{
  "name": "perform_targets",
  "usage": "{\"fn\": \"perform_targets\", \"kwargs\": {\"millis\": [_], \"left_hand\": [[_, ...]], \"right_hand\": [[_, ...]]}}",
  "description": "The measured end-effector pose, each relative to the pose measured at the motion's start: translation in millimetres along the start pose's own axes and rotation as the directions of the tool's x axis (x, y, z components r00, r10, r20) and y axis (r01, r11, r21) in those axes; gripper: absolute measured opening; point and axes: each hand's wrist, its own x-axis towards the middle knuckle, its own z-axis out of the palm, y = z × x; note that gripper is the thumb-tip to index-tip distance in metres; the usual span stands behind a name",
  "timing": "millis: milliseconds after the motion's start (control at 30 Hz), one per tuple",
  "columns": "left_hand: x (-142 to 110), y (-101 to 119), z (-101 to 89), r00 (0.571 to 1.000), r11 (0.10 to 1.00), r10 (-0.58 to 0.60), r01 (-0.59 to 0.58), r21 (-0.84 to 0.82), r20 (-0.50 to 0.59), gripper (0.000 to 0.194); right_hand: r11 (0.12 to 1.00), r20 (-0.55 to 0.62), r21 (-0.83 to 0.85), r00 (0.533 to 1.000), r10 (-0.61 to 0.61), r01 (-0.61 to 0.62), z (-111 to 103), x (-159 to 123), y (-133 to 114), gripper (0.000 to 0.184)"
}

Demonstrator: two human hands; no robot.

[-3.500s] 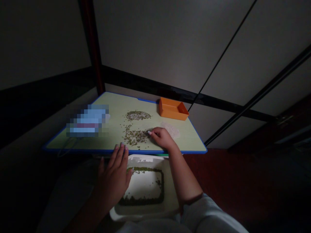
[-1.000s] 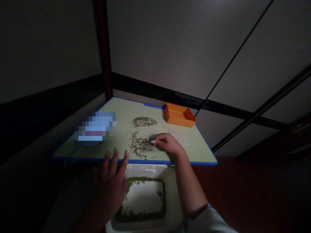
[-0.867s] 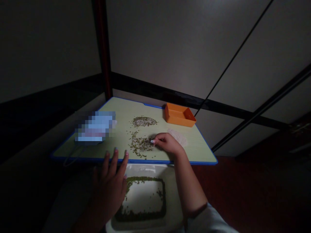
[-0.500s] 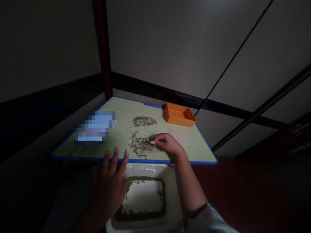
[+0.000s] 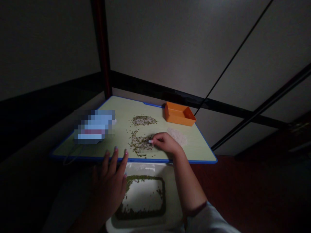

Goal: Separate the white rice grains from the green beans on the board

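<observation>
My right hand (image 5: pixel 165 142) is over the right edge of a scattered patch of green beans and pale grains (image 5: pixel 141 144), thumb and forefinger pinched together. Whatever is between those fingertips is too small to make out. Partly behind this hand lies a patch of whitish grains (image 5: pixel 177 136), like rice. My left hand (image 5: pixel 111 178) is spread, its fingertips at the front edge of the table (image 5: pixel 116 106) and its thumb by the white tub (image 5: pixel 172 184). Inside the tub, green beans (image 5: pixel 145 214) line the edges of the floor.
Another mixed heap of beans and pale grains (image 5: pixel 144 120) lies farther back on the table. An orange box (image 5: pixel 179 119) stands at the back right corner. A blurred-out light blue object (image 5: pixel 96 126) is on the left. A wall with cabinet-like panels (image 5: pixel 155 48) rises behind.
The view has shifted since the oldest frame. My left hand has moved left of the tub, with fingers spread wider. In the last half second my right fingertips have shifted slightly left into the patch.
</observation>
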Motion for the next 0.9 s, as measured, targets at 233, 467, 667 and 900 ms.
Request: {"fn": "perform_targets", "kwargs": {"millis": [233, 467, 667, 900], "left_hand": [[0.1, 2.8, -5.3, 0.999, 1.0, -0.022, 0.023, -0.016, 0.042, 0.059], [-1.2, 3.9, -5.8, 0.999, 1.0, -0.016, 0.016, -0.007, 0.031, 0.06], [-0.8, 4.9, -8.5, 0.998, 1.0, -0.024, 0.025, -0.007, 0.05, 0.059], [-0.6, 5.1, -8.2, 0.998, 1.0, -0.028, 0.029, -0.006, 0.052, 0.058]], "right_hand": [[0.999, -0.013, -0.038, 1.0, -0.003, 0.003, 2.5, 1.5, -3.1, 0.036], [0.998, 0.001, -0.066, 1.0, -0.02, 0.02, 8.1, 3.5, -8.1, 0.038], [0.998, 0.04, -0.045, 0.999, -0.029, 0.031, 8.7, 3.6, -7.2, 0.04], [0.998, 0.071, -0.067, 0.997, 0.015, -0.011, 4.4, 0.3, -9.6, 0.039]]}}
